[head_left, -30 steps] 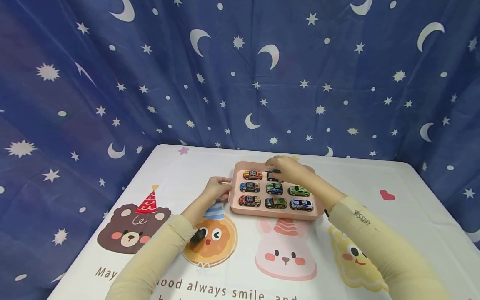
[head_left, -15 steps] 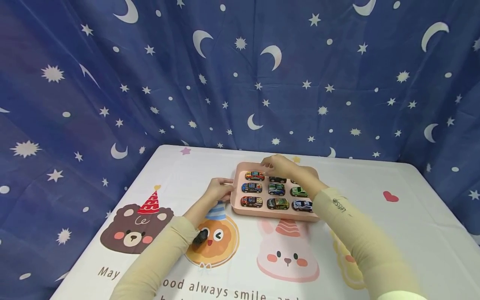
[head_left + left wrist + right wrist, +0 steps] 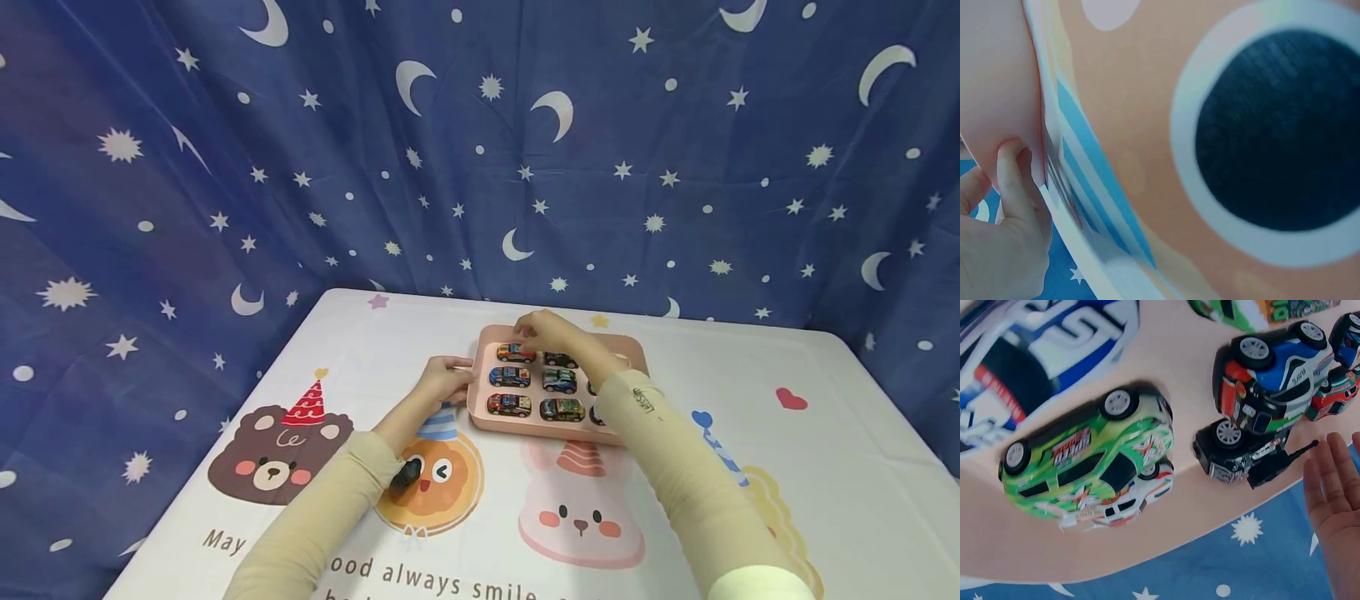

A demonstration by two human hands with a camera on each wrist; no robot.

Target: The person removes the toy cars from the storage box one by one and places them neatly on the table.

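Several small toy cars stand in rows in a pink tray (image 3: pixel 536 431). My left hand (image 3: pixel 442 381) grips the tray's left side; in the left wrist view its fingers (image 3: pixel 1013 175) pinch the pink rim. Over the tray's back left corner is my right hand (image 3: pixel 551 332), with fingertips close to an orange-red toy car (image 3: pixel 513 353). Whether they touch it cannot be seen. Just right of that car is a black toy car (image 3: pixel 560 360). From the right wrist, the fingers (image 3: pixel 1332 478) look straight, beside the black car's thin rod. My right forearm hides some cars on the right.
The tray sits on a white tablecloth (image 3: pixel 750 383) printed with cartoon faces and lettering. A blue curtain (image 3: pixel 480 200) with moons and stars hangs behind the table's back edge. A green toy car (image 3: pixel 1091 462) and a white one (image 3: pixel 1129 503) show in the right wrist view.
My right hand has moved left along the tray's back row, from the black car to the orange-red one. The left hand stays on the tray's side. The head view has shifted slightly.
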